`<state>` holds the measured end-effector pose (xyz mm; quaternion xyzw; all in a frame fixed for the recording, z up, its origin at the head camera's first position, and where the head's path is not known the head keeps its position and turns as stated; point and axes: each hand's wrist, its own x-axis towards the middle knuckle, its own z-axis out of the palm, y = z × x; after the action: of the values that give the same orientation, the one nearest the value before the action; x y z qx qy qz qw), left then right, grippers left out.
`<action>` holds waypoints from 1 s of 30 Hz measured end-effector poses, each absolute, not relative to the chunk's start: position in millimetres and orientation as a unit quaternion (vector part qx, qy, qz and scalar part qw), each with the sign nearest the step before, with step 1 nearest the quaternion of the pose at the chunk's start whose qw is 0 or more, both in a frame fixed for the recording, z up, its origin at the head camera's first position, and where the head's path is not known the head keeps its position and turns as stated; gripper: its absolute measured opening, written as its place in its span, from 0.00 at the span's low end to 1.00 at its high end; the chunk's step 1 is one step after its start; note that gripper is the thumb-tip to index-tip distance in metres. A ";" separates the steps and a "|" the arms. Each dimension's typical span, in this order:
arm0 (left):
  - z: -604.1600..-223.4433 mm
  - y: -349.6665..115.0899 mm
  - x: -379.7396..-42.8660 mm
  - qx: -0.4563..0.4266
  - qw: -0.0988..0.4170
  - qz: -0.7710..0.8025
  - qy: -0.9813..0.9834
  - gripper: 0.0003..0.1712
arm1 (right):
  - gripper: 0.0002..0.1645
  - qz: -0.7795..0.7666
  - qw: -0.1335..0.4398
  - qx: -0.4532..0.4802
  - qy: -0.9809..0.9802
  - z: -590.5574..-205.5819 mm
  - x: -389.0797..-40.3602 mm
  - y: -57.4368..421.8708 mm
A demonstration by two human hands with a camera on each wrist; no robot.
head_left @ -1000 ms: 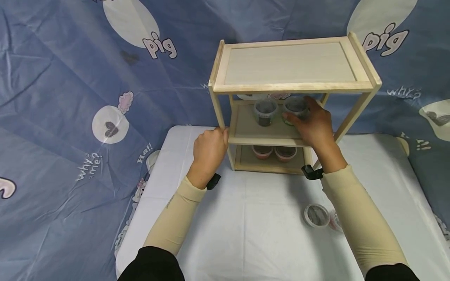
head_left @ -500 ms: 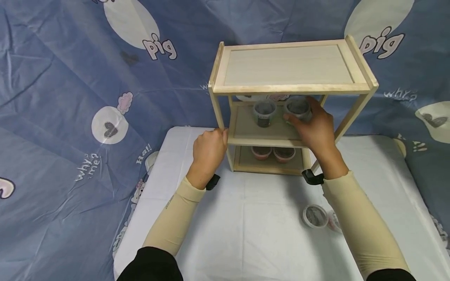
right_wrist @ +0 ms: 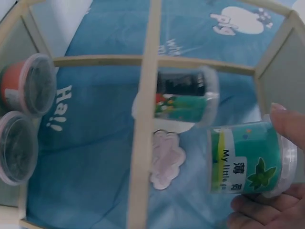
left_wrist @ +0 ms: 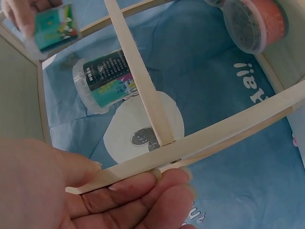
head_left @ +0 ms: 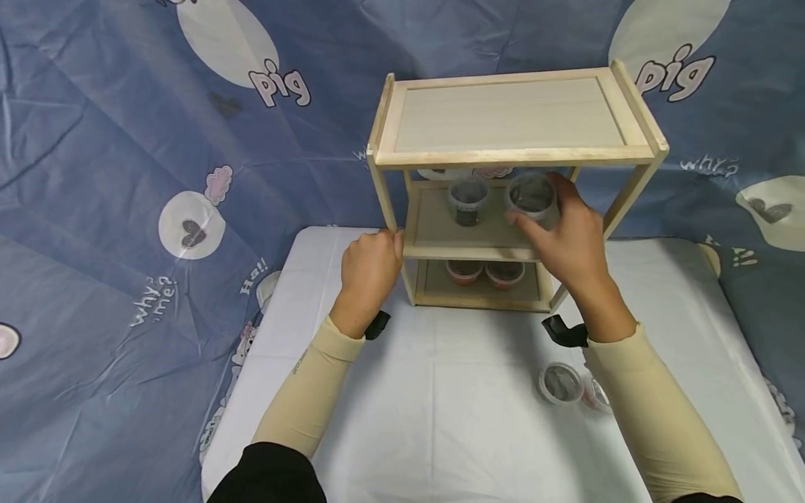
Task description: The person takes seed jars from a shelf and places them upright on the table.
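My left hand [head_left: 371, 269] grips the left front post of a small wooden shelf rack [head_left: 509, 115]; in the left wrist view the thumb and fingers [left_wrist: 136, 186] close around that wooden strip. Inside the middle level, my right hand [head_left: 575, 237] holds a clear-lidded plastic cup [head_left: 531, 194] by its lidded end, thumb on one side and fingers on the other. Its green label with a leaf picture shows on the cup [right_wrist: 250, 160] in the right wrist view. Just left of it, a similar cup [head_left: 468, 201] with a black and green label stands on the middle shelf.
Two cups with reddish labels, one left [head_left: 464, 274] and one right [head_left: 505, 276], stand on the bottom shelf. On the white cloth near my right forearm are a lidded cup [head_left: 561, 383] and a partly hidden one [head_left: 596, 395]. A blue printed cloth [head_left: 126, 209] hangs behind.
My right hand has drawn the cup slightly toward the front and right, away from the neighbouring cup. My left hand keeps its grip on the post. The head view has shifted slightly.
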<state>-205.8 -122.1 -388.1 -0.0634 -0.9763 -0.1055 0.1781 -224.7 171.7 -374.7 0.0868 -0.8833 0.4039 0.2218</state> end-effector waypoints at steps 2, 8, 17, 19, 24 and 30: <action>-387.8 -122.1 -205.8 -0.064 0.177 -0.106 -0.976 0.27 | 0.45 0.401 0.216 0.095 -0.885 -371.0 -217.4 172.0; -389.0 -122.8 -205.9 -0.064 0.187 -0.110 -0.974 0.25 | 0.47 0.412 0.191 0.123 -0.882 -364.2 -190.4 172.3; -390.3 -121.9 -206.6 -0.076 0.197 -0.110 -0.971 0.25 | 0.49 0.430 0.143 0.158 -0.877 -387.4 -137.6 175.6; -390.2 -121.4 -206.6 -0.076 0.194 -0.107 -0.972 0.26 | 0.49 0.431 0.128 0.158 -0.879 -396.3 -127.1 176.8; -389.3 -120.7 -206.5 -0.067 0.189 -0.107 -0.974 0.26 | 0.49 0.440 0.101 0.161 -0.878 -416.7 -109.9 179.1; -388.4 -121.5 -207.0 -0.061 0.184 -0.105 -0.975 0.27 | 0.50 0.443 0.076 0.160 -0.879 -433.8 -103.0 183.0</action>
<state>-207.0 -121.5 -388.4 -0.0615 -0.9754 -0.1055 0.1838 -103.0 183.0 -433.8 0.1597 -0.8791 0.4426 0.0764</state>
